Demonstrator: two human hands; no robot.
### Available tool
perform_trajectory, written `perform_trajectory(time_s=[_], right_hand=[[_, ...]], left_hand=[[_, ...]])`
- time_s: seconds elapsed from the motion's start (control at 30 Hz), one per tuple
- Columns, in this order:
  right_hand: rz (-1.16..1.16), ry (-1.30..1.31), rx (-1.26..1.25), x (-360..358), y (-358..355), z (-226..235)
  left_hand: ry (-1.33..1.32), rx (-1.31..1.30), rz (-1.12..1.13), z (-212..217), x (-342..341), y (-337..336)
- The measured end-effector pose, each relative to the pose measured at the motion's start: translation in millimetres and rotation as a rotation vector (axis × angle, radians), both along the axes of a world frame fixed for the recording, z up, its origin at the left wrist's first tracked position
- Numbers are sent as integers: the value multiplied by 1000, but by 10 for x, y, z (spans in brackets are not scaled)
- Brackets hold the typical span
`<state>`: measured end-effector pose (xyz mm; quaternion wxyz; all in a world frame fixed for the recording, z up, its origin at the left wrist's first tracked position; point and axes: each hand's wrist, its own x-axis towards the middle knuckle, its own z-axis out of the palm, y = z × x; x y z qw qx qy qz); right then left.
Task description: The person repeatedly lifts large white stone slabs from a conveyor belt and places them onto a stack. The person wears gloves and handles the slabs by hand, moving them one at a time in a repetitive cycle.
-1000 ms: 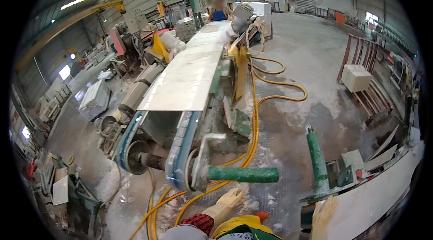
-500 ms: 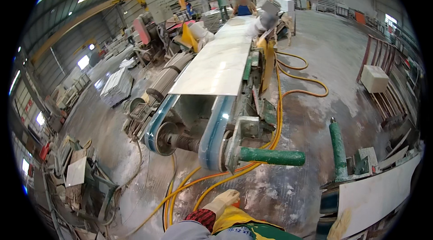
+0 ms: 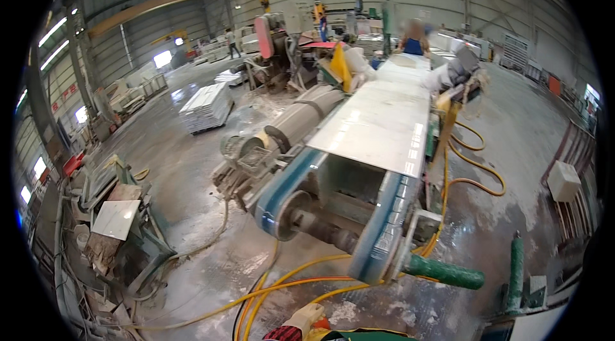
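My left hand [image 3: 305, 319], in a cream work glove with a red cuff, shows only partly at the bottom edge, above a yellow-green sleeve. It touches nothing, and its fingers are too cut off to tell their state. It hangs over wet concrete crossed by yellow hoses [image 3: 289, 282]. Just ahead is the end of a conveyor with blue belts [image 3: 383, 229] and a green roller [image 3: 444, 272] sticking out to the right. A long white stone slab [image 3: 378, 124] lies on the conveyor. My right hand is out of view.
Another person [image 3: 415, 37] stands at the conveyor's far end. A green post [image 3: 516, 269] and a white block [image 3: 564, 180] are to the right. Stacked slabs [image 3: 206, 106] lie on the floor at left, with cluttered machinery and a small white slab [image 3: 116, 219] nearer.
The view has swung left and lifted, so the conveyor now sits right of centre. My left hand has sunk to the bottom edge, and my right hand has dropped out of view.
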<state>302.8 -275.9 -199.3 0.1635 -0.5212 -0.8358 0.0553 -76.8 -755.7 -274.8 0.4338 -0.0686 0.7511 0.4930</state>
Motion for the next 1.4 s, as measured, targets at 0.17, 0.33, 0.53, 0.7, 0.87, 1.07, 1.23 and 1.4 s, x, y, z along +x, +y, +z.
perform_trajectory(time_s=[0.17,0.33,0.53,0.7,0.87,1.07,1.23,1.4], right_hand=[[333,237,-44,-2311,-81,-252],[900,294,125,-4744,-735,680],[1189,172,269,-6179,-913,760],[930,52,45,-6739,-915,666],[870,97,71,-6770,-1104,426],[981,-11,136,-6866,-1026,495],[1086,-145,181,-7013,-686,495],[1138,-348,197,-7145,-610,737]], left_hand=[[83,-15,192,614,-78,-857],[65,-28,484,1447,42,-1478],[95,-37,652,1579,187,-1644],[113,-65,734,1732,145,-1572],[145,-147,797,1861,163,-1402],[740,-417,528,1458,536,-1369],[733,-586,531,118,478,-623],[72,-149,816,645,502,-263]])
